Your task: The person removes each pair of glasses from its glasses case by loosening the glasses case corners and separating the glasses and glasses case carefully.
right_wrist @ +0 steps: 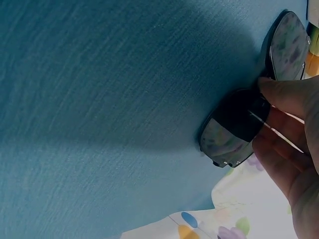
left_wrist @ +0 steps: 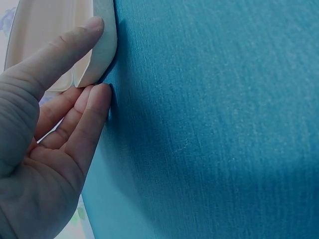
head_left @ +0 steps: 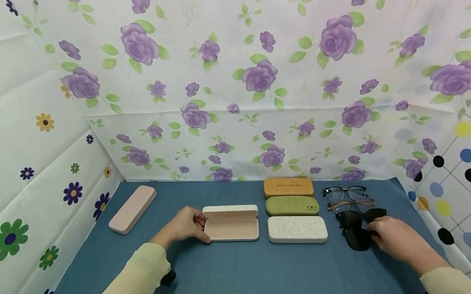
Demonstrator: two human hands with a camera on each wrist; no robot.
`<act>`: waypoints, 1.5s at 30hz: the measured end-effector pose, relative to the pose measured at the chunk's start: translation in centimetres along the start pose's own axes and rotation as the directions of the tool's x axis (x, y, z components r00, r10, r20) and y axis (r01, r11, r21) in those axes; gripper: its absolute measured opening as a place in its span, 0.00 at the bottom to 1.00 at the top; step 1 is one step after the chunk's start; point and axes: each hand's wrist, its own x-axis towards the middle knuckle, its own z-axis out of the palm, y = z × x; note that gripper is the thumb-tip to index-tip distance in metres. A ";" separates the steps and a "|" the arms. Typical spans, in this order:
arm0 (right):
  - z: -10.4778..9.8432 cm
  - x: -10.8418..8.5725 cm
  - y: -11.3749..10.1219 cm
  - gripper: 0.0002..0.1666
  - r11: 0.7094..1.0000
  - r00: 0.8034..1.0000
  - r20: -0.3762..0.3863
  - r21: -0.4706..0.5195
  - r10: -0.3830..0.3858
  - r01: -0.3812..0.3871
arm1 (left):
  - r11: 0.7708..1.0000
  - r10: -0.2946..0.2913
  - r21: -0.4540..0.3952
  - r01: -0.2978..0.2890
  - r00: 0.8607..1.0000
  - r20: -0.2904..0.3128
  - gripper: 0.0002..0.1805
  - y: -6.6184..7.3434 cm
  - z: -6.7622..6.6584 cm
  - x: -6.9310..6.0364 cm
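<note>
My left hand [head_left: 185, 225] grips the left end of an open eyeglass case [head_left: 231, 228], white outside and beige inside. In the left wrist view the thumb lies over the case's rim [left_wrist: 103, 47] and the fingertips touch its end. At the right, my right hand [head_left: 391, 235] pinches dark sunglasses [head_left: 357, 240]. From the right wrist view, thumb and fingers hold these sunglasses [right_wrist: 227, 137] near the bridge, both lenses showing. In the head view the hand hides part of them. Another dark pair of sunglasses [head_left: 349, 218] lies just behind.
A pink case [head_left: 132, 209] lies at the left. Right of the open case, a white speckled case [head_left: 297, 229], a green case [head_left: 293, 206] and an orange case [head_left: 288, 187] form a column. Clear-lens glasses [head_left: 345, 192] and brown-framed glasses [head_left: 351, 205] lie behind the sunglasses. Patterned cloth walls [head_left: 228, 133] surround the blue table.
</note>
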 end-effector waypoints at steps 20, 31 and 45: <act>-3.7 3.1 -2.3 0.21 0.977 0.994 0.040 0.183 0.106 -0.111 | 1.000 -0.001 0.014 0.001 1.000 -0.001 0.33 0.1 0.1 -0.1; -5.3 10.7 -9.9 0.19 0.953 0.999 0.008 0.300 0.039 -0.040 | 1.000 -0.004 0.024 0.004 1.000 -0.004 0.33 0.4 0.0 0.1; -3.0 15.7 -17.7 0.17 0.878 0.993 0.038 0.466 0.108 -0.113 | 1.000 -0.007 0.025 0.007 1.000 0.002 0.32 0.5 0.1 0.1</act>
